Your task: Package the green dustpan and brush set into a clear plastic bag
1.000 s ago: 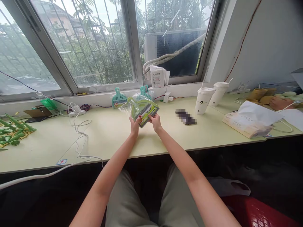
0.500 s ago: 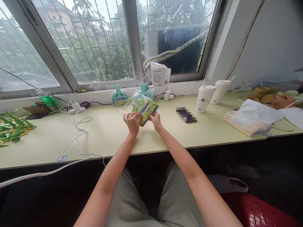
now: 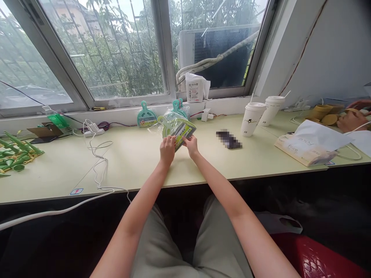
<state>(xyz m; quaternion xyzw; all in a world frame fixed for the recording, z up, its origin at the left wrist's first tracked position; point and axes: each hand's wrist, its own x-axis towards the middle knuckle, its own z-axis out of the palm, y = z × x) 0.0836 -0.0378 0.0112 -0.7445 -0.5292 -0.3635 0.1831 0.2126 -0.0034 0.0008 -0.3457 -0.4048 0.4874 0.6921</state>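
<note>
A green dustpan-and-brush set point(image 3: 183, 130) with a yellow-green label and clear plastic wrap is held up over the table, tilted. My left hand point(image 3: 167, 149) is closed on its lower left edge, fingers curled over the front. My right hand point(image 3: 191, 146) grips its lower right side, with the thumb on the front. Just behind stand similar teal sets point(image 3: 179, 109), partly covered by the held one. Another teal set point(image 3: 146, 116) leans against the window ledge to their left.
Right of my hands lies a dark, pixelated object point(image 3: 228, 139), then two white cups point(image 3: 251, 120) and a tissue pack point(image 3: 307, 148). White cables point(image 3: 100, 166) and green pieces point(image 3: 19, 156) are at left. Another person's hands point(image 3: 352, 119) show at far right.
My left hand has moved slightly right, and its fingers have closed more tightly over the set. The held set has shifted a little right and up.
</note>
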